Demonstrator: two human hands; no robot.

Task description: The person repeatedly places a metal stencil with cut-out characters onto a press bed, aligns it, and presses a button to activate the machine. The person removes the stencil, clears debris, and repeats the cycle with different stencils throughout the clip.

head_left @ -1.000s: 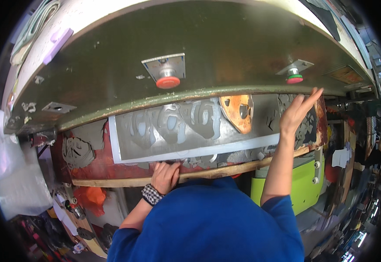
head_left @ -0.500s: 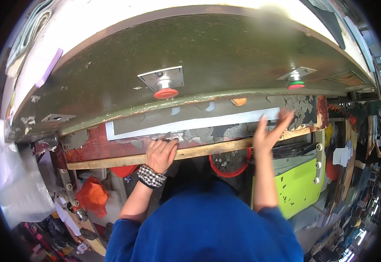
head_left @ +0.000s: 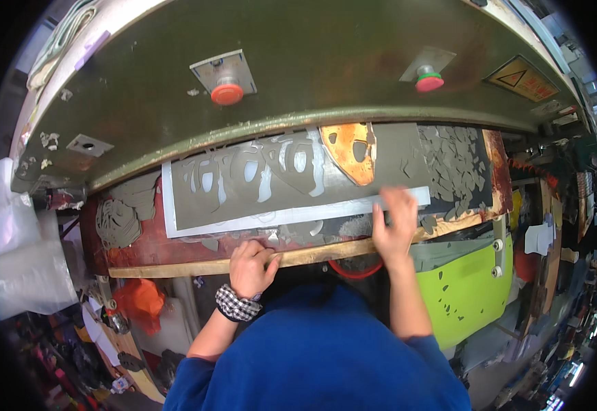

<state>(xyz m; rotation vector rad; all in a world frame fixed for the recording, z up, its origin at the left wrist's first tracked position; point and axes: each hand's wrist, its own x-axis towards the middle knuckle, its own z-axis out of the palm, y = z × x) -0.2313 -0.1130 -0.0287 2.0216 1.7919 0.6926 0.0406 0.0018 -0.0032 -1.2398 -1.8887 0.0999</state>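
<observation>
My left hand [head_left: 249, 267], with a checked band at its wrist, curls its fingers over the wooden strip [head_left: 175, 267] along the bench's front edge. My right hand [head_left: 396, 222] hovers at the near right end of a white backing sheet [head_left: 244, 222], thumb apart from the blurred fingertips, nothing seen in it. On the backing lies a grey sheet [head_left: 196, 212] with several cut-out shapes [head_left: 247, 171] along its far side. Right of the cut-outs stands an orange-yellow cutting die [head_left: 353, 154] with holes, on the sheet; its far end is hidden under the press.
A green press beam [head_left: 326, 68] spans the far side, with a red button [head_left: 226, 92] and a red-and-green button [head_left: 428, 81]. Grey scraps [head_left: 452, 168] lie at the right, a stack of grey pieces [head_left: 120, 220] at the left. Below hangs a lime-green sheet [head_left: 466, 294].
The view has tilted, uncovering more of the bench, the cut-outs and the die. My right hand has drawn left and nearer, away from the scraps. My left hand stays at the wooden strip.
</observation>
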